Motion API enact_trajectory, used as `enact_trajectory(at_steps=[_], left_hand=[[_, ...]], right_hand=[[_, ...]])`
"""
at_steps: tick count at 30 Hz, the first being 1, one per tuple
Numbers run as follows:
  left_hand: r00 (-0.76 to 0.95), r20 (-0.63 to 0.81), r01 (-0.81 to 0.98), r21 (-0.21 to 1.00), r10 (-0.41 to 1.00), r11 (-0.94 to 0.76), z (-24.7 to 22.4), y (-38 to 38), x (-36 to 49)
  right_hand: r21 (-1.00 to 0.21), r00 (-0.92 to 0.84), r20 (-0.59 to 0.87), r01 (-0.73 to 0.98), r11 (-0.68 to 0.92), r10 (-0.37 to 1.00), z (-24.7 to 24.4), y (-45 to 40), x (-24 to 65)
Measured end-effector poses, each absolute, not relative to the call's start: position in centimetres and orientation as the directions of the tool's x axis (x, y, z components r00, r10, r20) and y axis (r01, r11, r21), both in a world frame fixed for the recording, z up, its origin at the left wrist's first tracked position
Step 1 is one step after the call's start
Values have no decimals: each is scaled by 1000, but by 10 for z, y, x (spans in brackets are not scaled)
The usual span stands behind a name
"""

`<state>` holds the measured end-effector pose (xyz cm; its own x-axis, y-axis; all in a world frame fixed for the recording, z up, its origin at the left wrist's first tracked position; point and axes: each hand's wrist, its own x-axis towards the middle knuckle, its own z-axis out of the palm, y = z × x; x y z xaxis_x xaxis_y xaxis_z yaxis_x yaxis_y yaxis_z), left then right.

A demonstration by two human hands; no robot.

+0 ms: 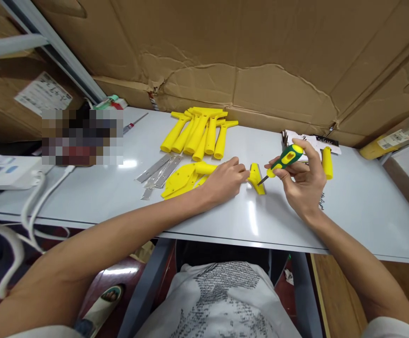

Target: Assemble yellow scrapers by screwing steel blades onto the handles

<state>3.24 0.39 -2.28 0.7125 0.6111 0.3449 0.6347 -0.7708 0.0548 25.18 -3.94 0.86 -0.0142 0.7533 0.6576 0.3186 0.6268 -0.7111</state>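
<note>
My left hand point(225, 182) is closed around the handle of a yellow scraper point(255, 173), whose flared head points right with a strip of metal blade along its edge. My right hand point(304, 180) grips a green and yellow screwdriver point(286, 159), tilted down to the left. Its tip meets the scraper head, at or very near a screw spot too small to make out. Just left of my left hand lie flat yellow scraper pieces point(181, 180), partly covered by my forearm. Metal blades point(160, 171) lie beside them in a loose pile.
Several yellow scraper handles point(200, 131) are heaped at the back of the white table point(359, 202). Small screws point(321, 201) and a yellow handle point(327, 163) lie by my right hand. Another screwdriver point(135, 123) lies back left. Cardboard point(253, 89) walls the rear; white cables point(35, 202) hang left.
</note>
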Motion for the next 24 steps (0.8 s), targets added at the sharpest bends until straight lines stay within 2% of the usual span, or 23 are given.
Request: enact_trajectory(at_steps=[4,10,17,24], left_hand=[[681,374,657,68,630,-751,-25,3,33],[716,369,621,53,593,-782,-23,2,31],[692,380,646,54,613,-762,-25,0,33],[736,379,596,32,561,-802,-24,4,31]], right_hand=[[-694,7,676,343,633,737,5,-40,253],[-736,-111,618,266,623,778,14,-36,258],[-728,-41,638,295,619,769,10,-38,259],[-666,-170,692,227,711,702,11,-34,261]])
